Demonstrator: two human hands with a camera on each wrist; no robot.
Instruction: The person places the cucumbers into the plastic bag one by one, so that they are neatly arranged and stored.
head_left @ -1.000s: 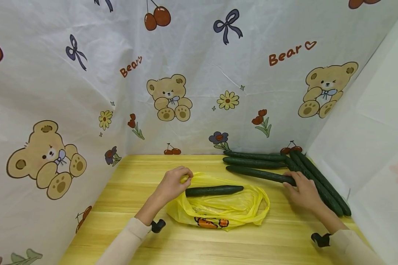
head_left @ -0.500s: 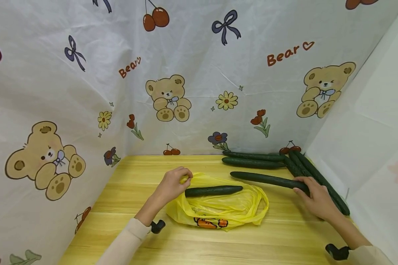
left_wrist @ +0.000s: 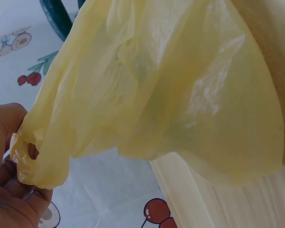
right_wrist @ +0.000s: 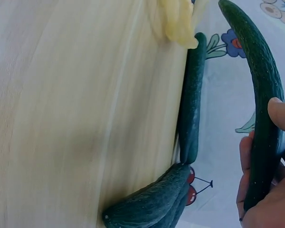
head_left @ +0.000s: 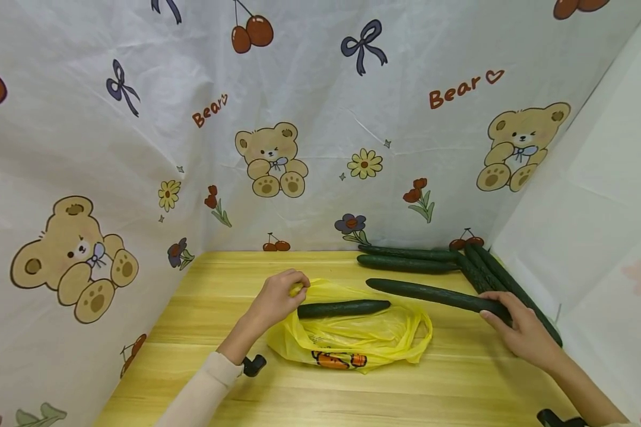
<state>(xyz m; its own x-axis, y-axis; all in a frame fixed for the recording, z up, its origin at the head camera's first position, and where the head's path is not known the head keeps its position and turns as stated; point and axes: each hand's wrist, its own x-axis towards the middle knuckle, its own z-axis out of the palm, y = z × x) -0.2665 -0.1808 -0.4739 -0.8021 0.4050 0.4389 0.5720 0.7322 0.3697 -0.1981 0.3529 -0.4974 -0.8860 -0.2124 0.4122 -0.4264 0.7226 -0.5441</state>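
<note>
My left hand (head_left: 279, 298) pinches the upper left edge of a yellow plastic bag (head_left: 363, 344), holding its mouth up. In the left wrist view the bag's handle loop (left_wrist: 42, 166) is caught between thumb and fingers. One cucumber (head_left: 344, 308) lies inside the bag, its left end by the held edge. To the right of the bag, my right hand (head_left: 529, 332) grips the near end of another cucumber (head_left: 427, 293), which points left over the bag's far right side. The right wrist view has the thumb pressed along this cucumber (right_wrist: 261, 80), fingers wrapped beneath.
Two cucumbers (head_left: 406, 263) lie along the back edge of the wooden table (head_left: 299, 400). Several more cucumbers (head_left: 518, 290) lie slanted along the right side. A printed bear cloth (head_left: 320, 118) hangs behind, and a white wall (head_left: 609, 225) stands at the right.
My right hand has lifted the cucumber from beside the others and drawn it right and nearer to me. The left hand and bag have stayed put.
</note>
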